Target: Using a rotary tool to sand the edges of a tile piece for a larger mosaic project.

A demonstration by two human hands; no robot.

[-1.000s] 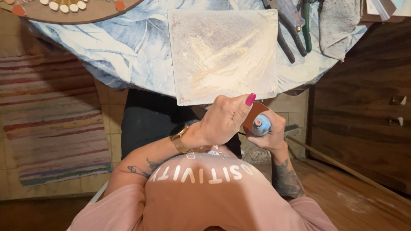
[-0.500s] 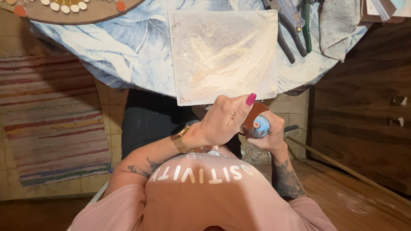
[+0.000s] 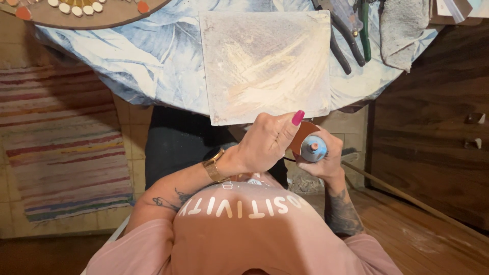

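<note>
Change: none; both hands hold the same pose as before.
Left hand (image 3: 265, 145): fingers clenched around brown disc (image 3: 301, 136).
Right hand (image 3: 326, 160): grasping blue-capped tube (image 3: 311, 147), just below left fingertips.

Home craft corner, round table (image 3: 127, 66) draped in blue leaf-print cloth, mosaic board (image 3: 76, 12) of small tiles at eleven o'clock, pliers (image 3: 341, 43) at one o'clock, striped rag rug (image 3: 61, 153) at nine o'clock, wooden floor (image 3: 417, 239) at four o'clock.
</note>
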